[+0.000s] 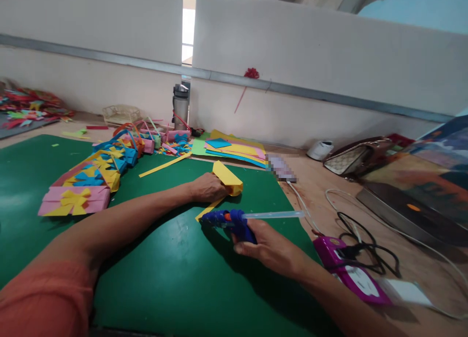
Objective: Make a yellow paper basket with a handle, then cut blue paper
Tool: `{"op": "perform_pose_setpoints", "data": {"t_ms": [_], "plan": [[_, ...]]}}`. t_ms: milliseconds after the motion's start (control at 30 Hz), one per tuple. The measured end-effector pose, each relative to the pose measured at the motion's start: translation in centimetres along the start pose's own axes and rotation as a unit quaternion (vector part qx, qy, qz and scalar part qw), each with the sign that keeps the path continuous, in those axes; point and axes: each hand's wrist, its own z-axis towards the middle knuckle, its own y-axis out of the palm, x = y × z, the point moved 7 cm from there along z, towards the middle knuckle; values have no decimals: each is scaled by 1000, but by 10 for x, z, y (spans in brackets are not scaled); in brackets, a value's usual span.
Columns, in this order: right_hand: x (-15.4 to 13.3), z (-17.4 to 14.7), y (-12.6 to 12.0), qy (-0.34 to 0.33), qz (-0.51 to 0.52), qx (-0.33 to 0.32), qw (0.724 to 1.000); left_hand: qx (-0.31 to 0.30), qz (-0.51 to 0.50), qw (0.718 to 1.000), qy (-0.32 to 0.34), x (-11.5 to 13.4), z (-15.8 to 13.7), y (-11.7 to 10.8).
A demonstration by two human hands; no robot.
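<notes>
My right hand is wrapped round a blue hot glue gun, with a clear glue stick jutting from its back end. The nozzle points left, at the end of a narrow yellow paper strip; whether it touches cannot be made out. My left hand is closed on a folded yellow paper basket, its fingers partly hidden behind the paper. From the basket the strip runs down toward the nozzle over the green mat.
Finished paper baskets with bows line the left side. Behind lie coloured paper sheets, a loose yellow strip and a bottle. At right are a phone, a magenta power strip with cables, and a handbag.
</notes>
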Motion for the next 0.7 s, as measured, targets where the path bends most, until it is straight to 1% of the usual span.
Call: {"op": "perform_pose_setpoints", "data": {"t_ms": [333, 433, 600, 700], "plan": [[5, 1, 0, 7, -7, 2, 1000, 11, -6, 1000, -3, -1, -1, 0], [5, 1, 3, 3, 2, -7, 1000, 12, -8, 1000, -4, -1, -1, 0], [4, 2, 0, -2, 10, 5, 1000, 12, -8, 1000, -8, -2, 0, 1], [4, 1, 0, -5, 11, 0, 1000, 11, -10, 1000, -8, -2, -1, 0]]}}
